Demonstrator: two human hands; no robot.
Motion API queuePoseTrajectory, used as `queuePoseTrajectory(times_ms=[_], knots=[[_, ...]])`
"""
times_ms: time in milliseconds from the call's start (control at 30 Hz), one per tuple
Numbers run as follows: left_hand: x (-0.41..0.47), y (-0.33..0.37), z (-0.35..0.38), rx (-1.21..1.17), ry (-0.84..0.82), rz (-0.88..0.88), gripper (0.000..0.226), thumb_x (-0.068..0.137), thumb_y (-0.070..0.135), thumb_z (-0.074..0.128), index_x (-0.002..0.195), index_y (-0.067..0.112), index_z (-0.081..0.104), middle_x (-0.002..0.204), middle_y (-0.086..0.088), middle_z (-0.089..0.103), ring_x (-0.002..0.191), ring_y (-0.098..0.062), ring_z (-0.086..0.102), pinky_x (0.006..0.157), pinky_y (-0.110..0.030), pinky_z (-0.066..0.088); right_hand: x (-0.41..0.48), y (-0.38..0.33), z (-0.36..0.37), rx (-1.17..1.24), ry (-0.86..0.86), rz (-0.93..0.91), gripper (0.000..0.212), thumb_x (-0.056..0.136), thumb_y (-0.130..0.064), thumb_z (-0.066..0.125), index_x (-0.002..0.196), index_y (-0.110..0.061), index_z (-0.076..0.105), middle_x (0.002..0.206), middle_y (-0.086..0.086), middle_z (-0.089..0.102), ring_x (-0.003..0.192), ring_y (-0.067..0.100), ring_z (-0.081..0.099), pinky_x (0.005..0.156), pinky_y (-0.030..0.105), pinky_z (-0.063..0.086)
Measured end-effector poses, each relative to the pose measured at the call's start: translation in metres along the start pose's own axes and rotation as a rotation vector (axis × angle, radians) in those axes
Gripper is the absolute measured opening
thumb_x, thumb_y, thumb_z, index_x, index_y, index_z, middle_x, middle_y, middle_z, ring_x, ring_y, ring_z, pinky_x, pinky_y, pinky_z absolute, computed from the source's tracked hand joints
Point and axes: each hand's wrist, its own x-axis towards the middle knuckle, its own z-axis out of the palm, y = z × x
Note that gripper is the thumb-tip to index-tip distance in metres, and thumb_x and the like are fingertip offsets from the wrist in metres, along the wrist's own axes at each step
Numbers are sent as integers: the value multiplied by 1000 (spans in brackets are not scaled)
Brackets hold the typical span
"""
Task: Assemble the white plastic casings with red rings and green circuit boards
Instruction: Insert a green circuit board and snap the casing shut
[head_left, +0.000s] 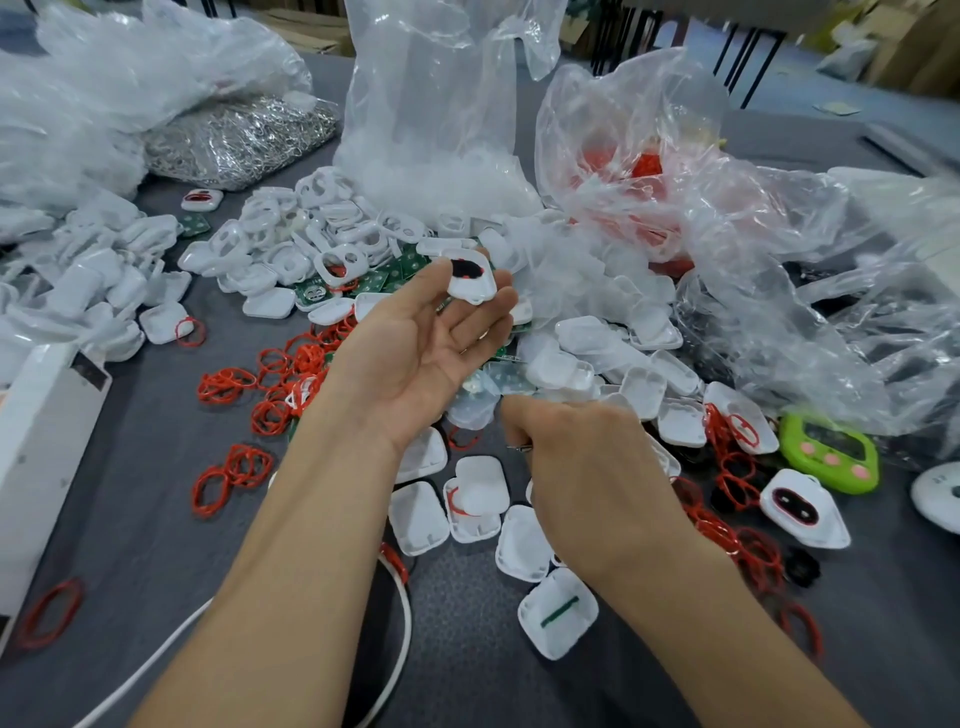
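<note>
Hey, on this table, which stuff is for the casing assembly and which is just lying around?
For the job: white casing held in left hand; loose white casings; red rings; green circuit boards.
Lying about: green timer; bag of metal clips; white cable.

Left arm: bare, comes up from the bottom edge and leans toward the middle.
Left hand (415, 343): lifted, palm up, fingers long and only a little bent.
Left thumb and fingertips (506, 301): pinch a white casing (470, 280) by its edge.
Right arm: bare, comes in from the bottom right corner and leans left.
Right hand (587, 457): lower than the left hand, back facing up, fingers curled down and under.
Right hand's hold: the fingertips are hidden, so it cannot be told if they hold anything.
Both hands: near each other, not touching.
</note>
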Motion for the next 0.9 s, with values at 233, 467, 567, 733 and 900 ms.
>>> queuePoseTrajectory(times_ms=[233, 467, 567, 733, 900], knots=[[-1, -1, 0, 23, 2, -3, 28, 105, 26, 50, 118, 6, 65, 106, -13, 75, 89, -21, 75, 88, -35, 60, 5, 1, -12, 56, -104, -2, 34, 63, 4, 29, 83, -18, 45, 69, 0, 50, 63, 21, 39, 60, 35, 31], [-1, -1, -1, 14, 5, -4, 29, 104, 26, 51, 119, 6, 66, 107, -13, 75, 90, -21, 76, 87, -35, 61, 7, 15, 5, 267, -40, 63, 32, 82, 5, 56, 87, -26, 54, 73, -4, 62, 70, 20, 57, 64, 36, 47], [-1, 1, -1, -16, 17, -4, 31, 94, 25, 58, 117, 5, 66, 106, -14, 76, 89, -22, 76, 83, -35, 62, 18, 36, 5, 690, -4, 271, 28, 87, -1, 66, 87, -30, 66, 76, -10, 72, 74, 6, 67, 73, 27, 55], [-1, 6, -3, -57, 42, 18, 30, 98, 26, 54, 116, 4, 66, 105, -14, 76, 88, -22, 76, 83, -36, 61, 44, 54, -2, 599, 10, 291, 35, 91, -7, 61, 94, -38, 77, 79, -14, 69, 63, -4, 59, 63, 11, 43], [-2, 8, -3, -63, 53, 15, 29, 104, 27, 50, 116, 5, 65, 106, -14, 75, 87, -22, 75, 86, -37, 57, 51, 36, 6, 138, 188, 219, 41, 87, -8, 67, 125, -24, 73, 133, 2, 64, 123, 26, 52, 105, 35, 36]])
